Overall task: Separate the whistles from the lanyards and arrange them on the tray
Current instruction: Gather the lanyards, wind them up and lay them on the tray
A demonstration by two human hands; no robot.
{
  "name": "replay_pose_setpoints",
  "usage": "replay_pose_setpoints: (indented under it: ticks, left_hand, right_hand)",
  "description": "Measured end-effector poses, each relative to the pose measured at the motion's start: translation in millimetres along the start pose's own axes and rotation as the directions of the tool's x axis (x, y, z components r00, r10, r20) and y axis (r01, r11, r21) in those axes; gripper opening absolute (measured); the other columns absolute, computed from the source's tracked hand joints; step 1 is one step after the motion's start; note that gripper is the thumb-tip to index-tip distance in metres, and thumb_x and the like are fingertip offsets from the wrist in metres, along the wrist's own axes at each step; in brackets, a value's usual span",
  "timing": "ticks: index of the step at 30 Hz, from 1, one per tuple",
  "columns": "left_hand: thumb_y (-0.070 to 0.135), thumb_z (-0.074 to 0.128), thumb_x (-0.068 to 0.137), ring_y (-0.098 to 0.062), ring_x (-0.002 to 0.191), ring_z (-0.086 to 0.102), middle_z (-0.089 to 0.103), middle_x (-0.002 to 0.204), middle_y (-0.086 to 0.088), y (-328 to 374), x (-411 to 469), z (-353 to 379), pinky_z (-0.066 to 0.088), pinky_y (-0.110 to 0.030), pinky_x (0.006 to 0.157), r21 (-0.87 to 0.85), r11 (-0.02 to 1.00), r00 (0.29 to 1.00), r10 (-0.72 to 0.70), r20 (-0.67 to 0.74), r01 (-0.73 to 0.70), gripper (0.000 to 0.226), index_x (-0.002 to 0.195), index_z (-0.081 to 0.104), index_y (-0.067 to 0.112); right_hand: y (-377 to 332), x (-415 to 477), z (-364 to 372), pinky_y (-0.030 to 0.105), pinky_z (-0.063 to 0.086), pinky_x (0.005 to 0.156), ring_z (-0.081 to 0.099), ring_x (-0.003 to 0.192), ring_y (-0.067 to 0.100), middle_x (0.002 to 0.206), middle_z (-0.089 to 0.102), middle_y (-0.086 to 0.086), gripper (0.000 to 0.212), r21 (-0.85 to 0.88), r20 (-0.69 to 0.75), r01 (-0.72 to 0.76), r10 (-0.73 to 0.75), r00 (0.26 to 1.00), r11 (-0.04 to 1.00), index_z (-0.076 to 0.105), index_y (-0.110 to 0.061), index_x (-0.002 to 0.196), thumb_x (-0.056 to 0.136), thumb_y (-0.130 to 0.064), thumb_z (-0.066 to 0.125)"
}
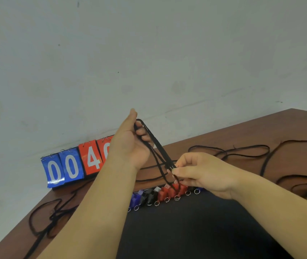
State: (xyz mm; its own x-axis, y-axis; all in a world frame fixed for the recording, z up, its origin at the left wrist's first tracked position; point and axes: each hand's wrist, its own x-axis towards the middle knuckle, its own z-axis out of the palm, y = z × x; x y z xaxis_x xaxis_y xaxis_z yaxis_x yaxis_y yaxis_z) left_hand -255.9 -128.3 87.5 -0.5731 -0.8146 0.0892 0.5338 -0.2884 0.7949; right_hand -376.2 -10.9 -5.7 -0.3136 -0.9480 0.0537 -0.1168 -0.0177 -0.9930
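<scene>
My left hand (130, 146) is raised and holds the loop of a black lanyard (157, 146) over its curled fingers. The cord runs down taut to my right hand (201, 172), which pinches its lower end just above the row of whistles. Red whistles (169, 191), black whistles (149, 196) and blue whistles (136, 200) stand in a line along the far edge of the black tray (195, 230), each with a small metal ring. Whether a whistle hangs under my right hand I cannot tell.
Loose black lanyards lie on the brown table at the right (242, 152) and at the left (51, 217). A flip scoreboard (70, 167) with blue and red number cards stands against the wall behind my left arm.
</scene>
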Motion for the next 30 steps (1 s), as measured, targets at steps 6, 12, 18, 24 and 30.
replay_pose_setpoints:
  ticks: [6, 12, 18, 24, 30]
  left_hand:
    - [0.030, 0.066, 0.099, -0.004, 0.047, 0.037, 0.048, 0.059, 0.008, -8, 12, -1, 0.030, -0.019, 0.053, -0.085, 0.996, 1.000, 0.017, -0.026, -0.019, 0.027, 0.079, 0.054, 0.018]
    - [0.029, 0.067, 0.099, -0.004, 0.044, 0.038, 0.046, 0.056, 0.008, -7, 18, -2, 0.033, -0.018, 0.051, -0.144, 0.989, 0.996, 0.023, -0.086, -0.035, 0.027, 0.080, 0.053, 0.017]
    - [0.030, 0.068, 0.098, -0.004, 0.042, 0.038, 0.048, 0.053, 0.008, -8, 18, -2, 0.038, -0.019, 0.046, -0.200, 0.980, 0.993, -0.006, -0.120, -0.019, 0.028, 0.079, 0.052, 0.016]
    - [0.029, 0.069, 0.098, -0.005, 0.041, 0.038, 0.048, 0.055, 0.007, -11, 19, 0, 0.039, -0.019, 0.045, -0.253, 0.967, 0.991, -0.027, -0.129, -0.006, 0.028, 0.079, 0.053, 0.016]
    - [0.027, 0.068, 0.099, -0.005, 0.040, 0.039, 0.046, 0.055, 0.007, -11, 24, -9, 0.040, -0.019, 0.045, -0.245, 0.969, 0.987, -0.008, -0.160, -0.032, 0.028, 0.081, 0.051, 0.015]
  right_hand:
    - [1, 0, 1, 0.047, 0.057, 0.100, 0.073, 0.102, 0.019, 0.101, 0.077, 0.010, 0.009, 0.071, 0.070, -0.041, 0.036, 0.997, 0.997, 0.066, -0.017, 0.090, 0.095, -0.021, 0.072]
    - [-2, -2, 3, 0.044, 0.059, 0.098, 0.076, 0.094, 0.010, 0.098, 0.080, -0.002, 0.008, 0.095, 0.067, -0.080, 0.074, 0.995, 0.992, 0.062, -0.016, 0.100, 0.099, -0.023, 0.066]
    - [-1, -1, 5, 0.029, 0.051, 0.079, 0.065, 0.087, 0.012, 0.111, 0.078, 0.002, 0.007, 0.048, 0.091, -0.096, 0.091, 0.992, 0.994, 0.063, -0.019, 0.094, 0.101, -0.022, 0.062]
    - [-3, -4, 6, 0.024, 0.040, 0.064, 0.053, 0.064, 0.006, 0.114, 0.078, 0.004, 0.006, 0.102, 0.188, -0.141, 0.120, 0.975, 0.985, 0.055, -0.016, 0.101, 0.106, -0.019, 0.054]
    - [-4, -5, 4, 0.022, 0.047, 0.060, 0.058, 0.064, 0.010, 0.092, 0.074, 0.005, 0.006, 0.208, 0.250, -0.161, 0.106, 0.962, 0.965, 0.051, -0.016, 0.106, 0.106, -0.022, 0.054]
